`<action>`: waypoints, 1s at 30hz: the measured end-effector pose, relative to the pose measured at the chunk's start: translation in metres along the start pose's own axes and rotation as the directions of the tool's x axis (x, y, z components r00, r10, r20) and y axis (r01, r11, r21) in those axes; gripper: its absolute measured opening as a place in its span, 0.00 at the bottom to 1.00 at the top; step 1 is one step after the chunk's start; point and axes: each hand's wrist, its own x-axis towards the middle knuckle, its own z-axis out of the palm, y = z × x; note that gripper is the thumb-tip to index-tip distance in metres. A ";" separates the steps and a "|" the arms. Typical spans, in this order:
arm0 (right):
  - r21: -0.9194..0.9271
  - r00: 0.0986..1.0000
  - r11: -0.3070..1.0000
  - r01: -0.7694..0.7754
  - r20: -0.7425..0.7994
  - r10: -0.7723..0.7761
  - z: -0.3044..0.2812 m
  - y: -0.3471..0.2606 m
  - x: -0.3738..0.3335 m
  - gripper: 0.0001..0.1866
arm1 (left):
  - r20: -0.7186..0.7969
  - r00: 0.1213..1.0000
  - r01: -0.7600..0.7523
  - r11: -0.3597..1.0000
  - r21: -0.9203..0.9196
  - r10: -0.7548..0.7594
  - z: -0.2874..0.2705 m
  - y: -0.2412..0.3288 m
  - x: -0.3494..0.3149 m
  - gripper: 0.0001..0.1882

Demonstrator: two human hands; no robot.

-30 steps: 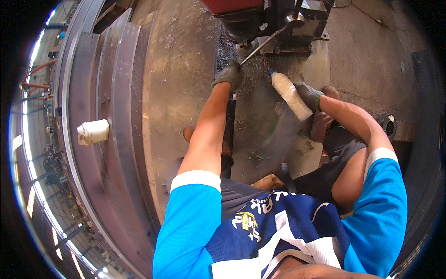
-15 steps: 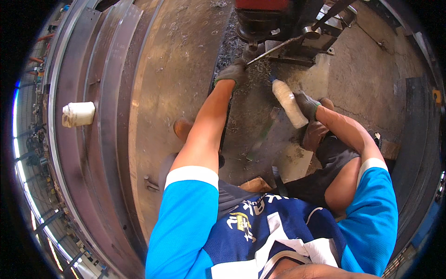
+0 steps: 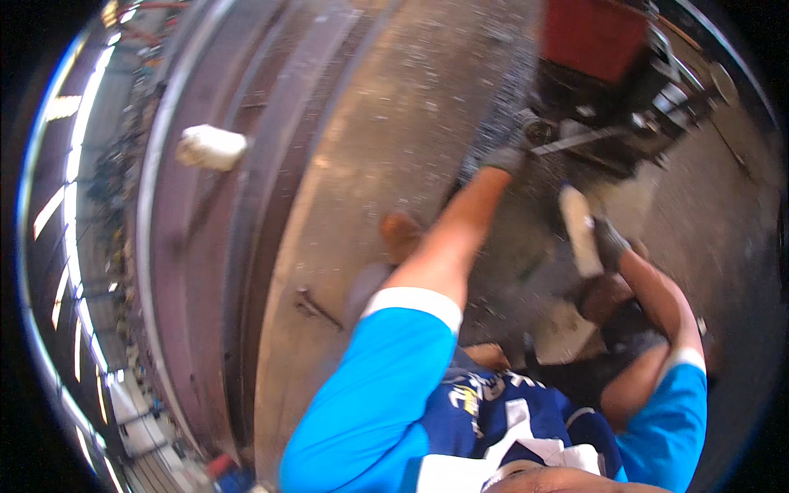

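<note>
My left hand (image 3: pixel 504 158), in a dark glove, reaches forward to the underside of a drilling machine with a red housing (image 3: pixel 593 39) and a black lower body. Its fingers are blurred and partly lost against the dark machine parts, right beside the near end of a long metal rod (image 3: pixel 579 141). My right hand (image 3: pixel 610 244), gloved too, is closed around the side of a cream squeeze bottle (image 3: pixel 580 230). The bottle's blue tip points up toward the machine, a little apart from it.
Metal shavings (image 3: pixel 493 107) lie along the plate's edge by the machine. A white plastic jug (image 3: pixel 212 148) rests on long steel beams (image 3: pixel 193 214) at left. A small metal tool (image 3: pixel 316 308) lies on the brown steel plate (image 3: pixel 386 107) beside my left leg.
The whole view has swung, so machine, arms and jug now sit further right, and the picture is more blurred. The bottle stays in my right hand; my left hand stays by the machine.
</note>
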 end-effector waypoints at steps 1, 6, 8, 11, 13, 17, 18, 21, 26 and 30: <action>0.172 0.956 0.959 -0.224 0.232 0.182 -0.003 -0.002 0.004 0.30 | -0.033 0.998 -0.049 0.995 -0.083 0.046 0.000 0.004 0.000 0.32; 0.149 0.975 0.975 0.163 0.129 -0.183 -0.001 0.004 0.020 0.26 | -0.044 0.998 0.040 0.993 -0.112 -0.045 -0.005 0.010 -0.011 0.28; 0.127 0.969 0.975 0.182 0.146 -0.200 -0.001 0.008 0.025 0.25 | -0.021 0.995 -0.097 0.995 0.024 0.098 -0.004 0.009 -0.011 0.26; 0.160 0.969 0.977 0.142 0.181 -0.170 -0.006 0.013 0.028 0.25 | -0.099 0.992 -0.080 0.994 -0.075 0.073 0.002 0.007 -0.008 0.22; 0.174 0.966 0.977 0.121 0.206 -0.156 -0.011 0.016 0.031 0.25 | -0.113 0.990 -0.092 0.995 -0.036 0.087 0.005 0.006 -0.006 0.22; 0.184 0.960 0.981 0.067 0.255 -0.113 -0.019 0.022 0.039 0.24 | -0.078 0.988 -0.128 0.989 0.076 0.133 0.003 0.009 -0.011 0.25; 0.188 0.957 0.981 0.056 0.269 -0.106 -0.021 0.023 0.041 0.24 | -0.051 0.992 -0.108 0.989 0.098 0.113 0.001 0.011 -0.015 0.26; 0.163 0.959 0.983 0.081 0.258 -0.121 -0.021 0.022 0.040 0.24 | -0.060 0.994 -0.091 0.996 0.022 0.092 -0.009 0.017 -0.028 0.28; 0.039 0.959 0.977 0.209 0.187 -0.213 -0.007 0.009 0.017 0.24 | -0.077 0.994 -0.087 0.995 -0.058 0.082 -0.017 0.022 -0.035 0.27; -0.160 0.924 0.914 0.372 0.157 -0.349 0.004 -0.001 -0.003 0.25 | 0.011 0.999 -0.045 0.998 -0.044 0.045 -0.017 0.023 -0.031 0.26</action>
